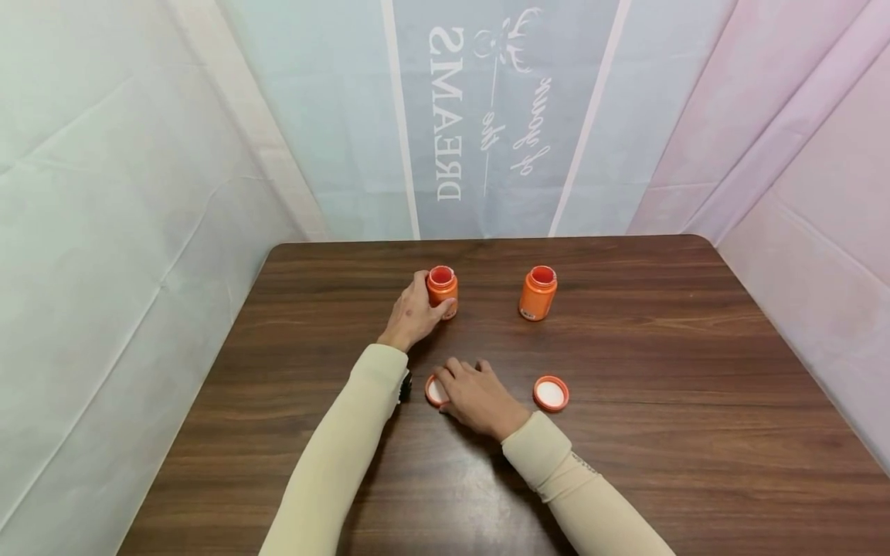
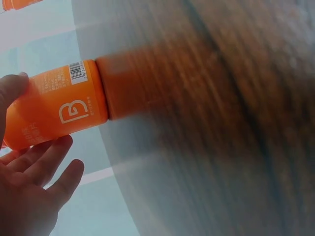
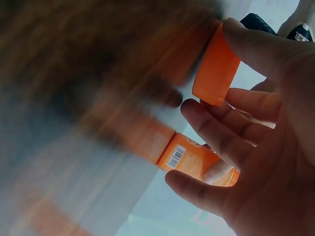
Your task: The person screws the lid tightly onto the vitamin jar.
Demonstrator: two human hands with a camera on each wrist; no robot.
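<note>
Your left hand [image 1: 409,316] grips the left bottle [image 1: 443,293], an orange one standing upright and uncapped on the wooden table [image 1: 695,371], just above the middle of the head view. Your thumb lies along its near side and your fingers reach round the far side (the left wrist view shows a barcode and a white logo on it).

Your right hand [image 1: 481,400] pinches the left lid [image 1: 434,391] by its rim between thumb and fingers, a little below the middle of the head view. That lid lies on the table with its white inside facing up, partly hidden by your fingers.

The right bottle [image 1: 538,293], orange as well, stands upright and open, right of centre and slightly above the middle. Nearer the bottom, right of your right hand and apart from it, the right lid [image 1: 552,394] lies white side up.

Your pale sleeves [image 1: 334,455] come in from the bottom edge, and a cloth backdrop [image 1: 348,139] with white lettering (printed flipped, as you see it) fills the top.
</note>
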